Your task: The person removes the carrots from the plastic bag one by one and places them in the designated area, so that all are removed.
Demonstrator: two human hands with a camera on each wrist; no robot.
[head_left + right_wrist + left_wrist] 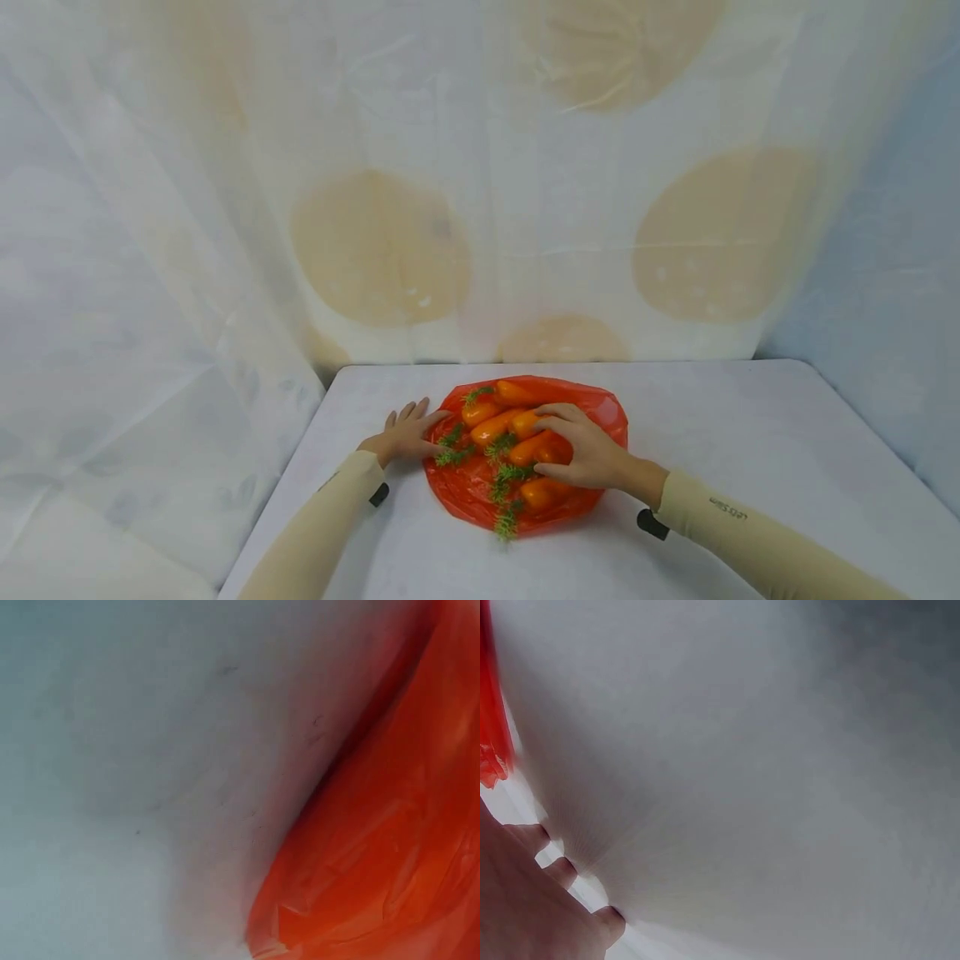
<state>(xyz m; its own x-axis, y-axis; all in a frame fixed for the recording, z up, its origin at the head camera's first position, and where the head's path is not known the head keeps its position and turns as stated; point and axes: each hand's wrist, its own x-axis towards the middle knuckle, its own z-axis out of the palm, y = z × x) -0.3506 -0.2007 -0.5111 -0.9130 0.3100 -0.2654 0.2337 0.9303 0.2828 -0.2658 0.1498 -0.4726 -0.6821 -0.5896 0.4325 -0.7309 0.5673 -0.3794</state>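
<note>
Several shiny orange carrots (pixel 493 427) with frilly green tops (pixel 504 483) lie on a spread red plastic bag (pixel 468 487) in the head view. My left hand (pixel 407 437) is at the bag's left edge, fingers spread; its thumb side reaches over the red plastic. In the left wrist view, several left fingertips (pixel 562 871) touch the white surface. From the right, my right hand (pixel 588 450) reaches over the carrots, thumb and fingers apart with carrots between them. The right wrist view shows only the bag's edge (pixel 375 862) and the table, not the hand.
The white table (pixel 712 433) extends around the bag. Behind it hangs a pale curtain (pixel 525 208) with large tan circles, and more pale cloth (pixel 135 375) hangs at the left side.
</note>
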